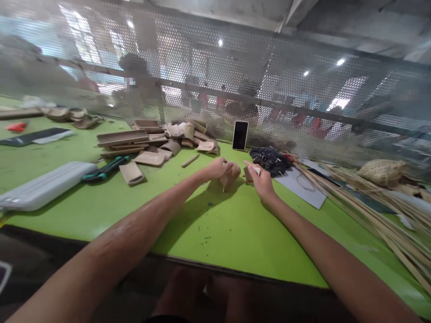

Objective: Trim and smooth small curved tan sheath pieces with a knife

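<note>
Over the middle of the green table, my left hand is closed on a curved tan bamboo piece, gripping it from above. A short gap to the right, my right hand pinches a small brown piece, its index finger stretched along the top. Something pale also shows by that thumb; its kind is too small to make out. The two held pieces are apart. Left of my hands lie a thin bamboo stick and a short split bamboo piece.
Behind stands a pile of split bamboo. A phone leans by the perforated screen. Dark cloth and long bamboo strips lie right. Green-handled cutters and a white case lie left.
</note>
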{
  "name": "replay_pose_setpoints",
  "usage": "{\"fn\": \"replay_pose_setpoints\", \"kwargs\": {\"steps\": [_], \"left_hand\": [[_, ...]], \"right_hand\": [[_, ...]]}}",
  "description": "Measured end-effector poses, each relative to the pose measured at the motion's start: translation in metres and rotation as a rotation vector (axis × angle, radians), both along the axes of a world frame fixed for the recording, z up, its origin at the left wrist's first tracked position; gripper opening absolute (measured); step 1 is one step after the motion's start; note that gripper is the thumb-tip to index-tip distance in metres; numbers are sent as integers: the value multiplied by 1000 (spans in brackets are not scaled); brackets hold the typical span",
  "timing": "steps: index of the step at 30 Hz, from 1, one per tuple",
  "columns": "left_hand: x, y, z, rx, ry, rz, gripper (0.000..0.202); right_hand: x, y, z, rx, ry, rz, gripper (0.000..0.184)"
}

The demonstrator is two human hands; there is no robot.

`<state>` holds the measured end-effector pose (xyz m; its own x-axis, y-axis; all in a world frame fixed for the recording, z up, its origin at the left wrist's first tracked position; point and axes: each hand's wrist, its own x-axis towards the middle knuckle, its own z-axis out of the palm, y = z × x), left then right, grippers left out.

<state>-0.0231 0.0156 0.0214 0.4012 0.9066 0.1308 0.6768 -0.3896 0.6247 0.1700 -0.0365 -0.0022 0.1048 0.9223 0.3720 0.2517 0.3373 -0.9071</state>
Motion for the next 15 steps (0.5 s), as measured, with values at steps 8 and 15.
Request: {"fn": "replay_pose_setpoints", "kwargs": {"steps": [8, 15], "left_hand": [[2, -5, -3, 86, 149, 195, 42], [7, -3, -9, 176, 76, 218, 26]], "right_hand": [[-5, 2, 9, -312, 555, 117, 31], [0, 2, -5, 51, -238, -94, 36]]}}
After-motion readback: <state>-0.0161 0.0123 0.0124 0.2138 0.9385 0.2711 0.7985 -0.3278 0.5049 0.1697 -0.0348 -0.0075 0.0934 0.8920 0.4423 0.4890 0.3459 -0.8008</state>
